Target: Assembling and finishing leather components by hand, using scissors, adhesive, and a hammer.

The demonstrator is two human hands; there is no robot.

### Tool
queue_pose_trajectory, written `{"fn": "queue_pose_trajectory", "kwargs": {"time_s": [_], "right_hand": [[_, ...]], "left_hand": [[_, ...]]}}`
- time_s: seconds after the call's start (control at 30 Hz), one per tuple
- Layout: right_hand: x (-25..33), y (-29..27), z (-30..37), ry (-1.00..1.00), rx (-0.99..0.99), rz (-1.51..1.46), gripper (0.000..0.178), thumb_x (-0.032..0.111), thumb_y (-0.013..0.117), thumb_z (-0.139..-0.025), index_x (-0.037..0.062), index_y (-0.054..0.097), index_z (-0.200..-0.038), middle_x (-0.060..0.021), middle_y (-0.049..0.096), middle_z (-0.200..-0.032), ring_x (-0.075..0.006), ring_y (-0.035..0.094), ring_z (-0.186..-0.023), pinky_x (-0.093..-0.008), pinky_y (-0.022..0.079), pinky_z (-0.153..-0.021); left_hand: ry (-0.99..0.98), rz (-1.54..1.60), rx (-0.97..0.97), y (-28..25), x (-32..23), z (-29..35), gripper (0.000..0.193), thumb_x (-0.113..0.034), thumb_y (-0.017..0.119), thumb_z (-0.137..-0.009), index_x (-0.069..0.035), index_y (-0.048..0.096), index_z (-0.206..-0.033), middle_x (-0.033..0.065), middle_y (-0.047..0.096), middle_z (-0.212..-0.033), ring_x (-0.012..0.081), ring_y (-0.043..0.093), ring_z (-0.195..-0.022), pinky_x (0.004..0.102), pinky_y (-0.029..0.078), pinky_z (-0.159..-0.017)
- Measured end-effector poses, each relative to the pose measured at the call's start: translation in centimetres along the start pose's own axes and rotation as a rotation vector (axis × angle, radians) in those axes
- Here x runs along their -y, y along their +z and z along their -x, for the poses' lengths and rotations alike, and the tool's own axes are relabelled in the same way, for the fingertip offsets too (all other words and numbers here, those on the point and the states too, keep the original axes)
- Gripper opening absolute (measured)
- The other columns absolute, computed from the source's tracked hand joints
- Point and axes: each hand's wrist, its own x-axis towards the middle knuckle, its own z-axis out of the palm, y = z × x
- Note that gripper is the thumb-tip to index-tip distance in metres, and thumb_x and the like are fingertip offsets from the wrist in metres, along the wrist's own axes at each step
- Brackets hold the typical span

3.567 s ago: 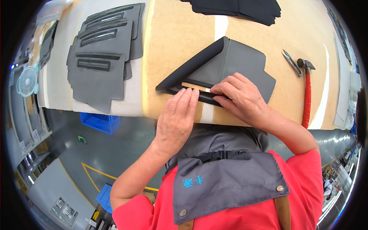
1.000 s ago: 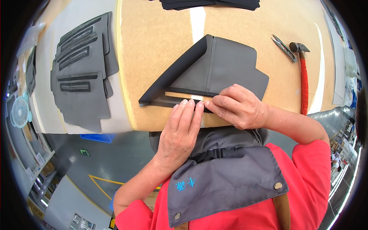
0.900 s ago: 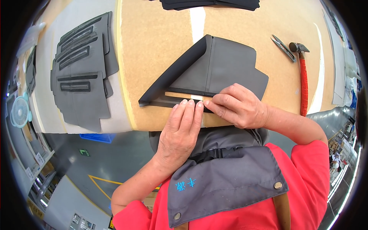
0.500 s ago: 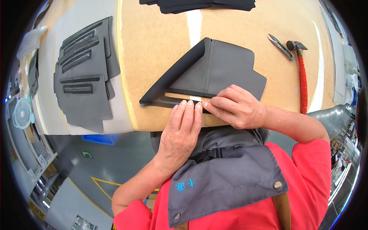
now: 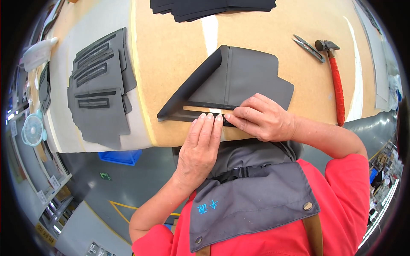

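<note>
A dark grey sheet-material panel (image 5: 254,77) lies on the table before me, its left side folded over in a slanting flap (image 5: 192,83). Along its near edge runs a long slot bordered by black strips (image 5: 190,115). My left hand (image 5: 200,141) rests its straight, side-by-side fingers flat on the strip below the slot. Close beside those fingertips, my right hand (image 5: 262,117) has its thumb and index finger pinched at the same near edge. The other right-hand fingers are curled, and the exact bit of edge in the pinch is partly hidden.
Several similar grey panels (image 5: 100,121) with black-framed slots overlap at the left. A stack of black pieces (image 5: 213,8) lies at the far edge. Thread snips (image 5: 309,49) and a red-handled hammer (image 5: 336,81) lie at the right. Below the table stands a blue bin (image 5: 121,157).
The whole view has shifted slightly. Both hands keep nearly the same place on the panel's near edge, and the panel's fold looks unchanged.
</note>
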Motion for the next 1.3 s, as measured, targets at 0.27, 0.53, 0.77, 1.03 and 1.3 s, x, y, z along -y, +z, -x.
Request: {"fn": "queue_pose_trajectory", "kwargs": {"time_s": [0.27, 0.53, 0.77, 1.03, 1.3], "right_hand": [[0.0, 0.1, 0.2, -0.015, 0.022, 0.025, 0.038, 0.008, 0.072, -0.073, -0.0051, 0.072, -0.109, -0.0092, 0.063, -0.099, -0.0225, 0.061, -0.084, -0.0345, 0.052, -0.070], [0.1, 0.2, 0.3, -0.022, 0.006, 0.034, 0.037, 0.008, 0.073, -0.073, -0.0045, 0.072, -0.108, -0.0093, 0.063, -0.099, -0.0228, 0.061, -0.084, -0.0352, 0.052, -0.071], [-0.1, -0.2, 0.9, 0.052, 0.016, -0.052, 0.036, 0.008, 0.072, -0.075, -0.0033, 0.072, -0.110, -0.0100, 0.062, -0.097, -0.0238, 0.062, -0.083, -0.0352, 0.053, -0.071], [0.1, -0.5, 0.5, 0.008, 0.029, 0.015, 0.038, 0.008, 0.072, -0.074, -0.0023, 0.072, -0.111, -0.0099, 0.061, -0.096, -0.0231, 0.062, -0.082, -0.0354, 0.053, -0.072], [-0.2, -0.7, 1.3, 0.039, 0.020, -0.046, 0.039, 0.009, 0.070, -0.075, -0.0008, 0.072, -0.113, -0.0085, 0.061, -0.097, -0.0221, 0.060, -0.082, -0.0350, 0.052, -0.070]], "left_hand": [[-0.044, 0.062, 0.004, 0.1, -0.2, 0.2, 0.057, 0.001, 0.064, -0.086, 0.001, 0.056, -0.142, 0.0185, 0.055, -0.136, 0.0326, 0.054, -0.131, 0.0409, 0.048, -0.112], [-0.081, 0.123, -0.017, 0.2, -0.4, 0.3, 0.057, 0.002, 0.063, -0.086, -0.001, 0.055, -0.143, 0.0185, 0.054, -0.137, 0.0332, 0.054, -0.131, 0.0423, 0.048, -0.111], [-0.076, 0.070, 0.006, 0.3, -0.7, 0.4, 0.058, 0.001, 0.063, -0.086, -0.001, 0.055, -0.143, 0.0187, 0.053, -0.138, 0.0336, 0.053, -0.132, 0.0430, 0.048, -0.112], [-0.080, 0.077, -0.015, 0.6, -1.1, 0.5, 0.062, 0.001, 0.064, -0.085, -0.005, 0.054, -0.146, 0.0202, 0.050, -0.140, 0.0349, 0.050, -0.133, 0.0445, 0.047, -0.113], [-0.141, 0.086, 0.020, 0.6, -1.8, 0.5, 0.065, 0.002, 0.067, -0.088, -0.011, 0.052, -0.150, 0.0193, 0.045, -0.144, 0.0378, 0.048, -0.134, 0.0460, 0.047, -0.113]]}}
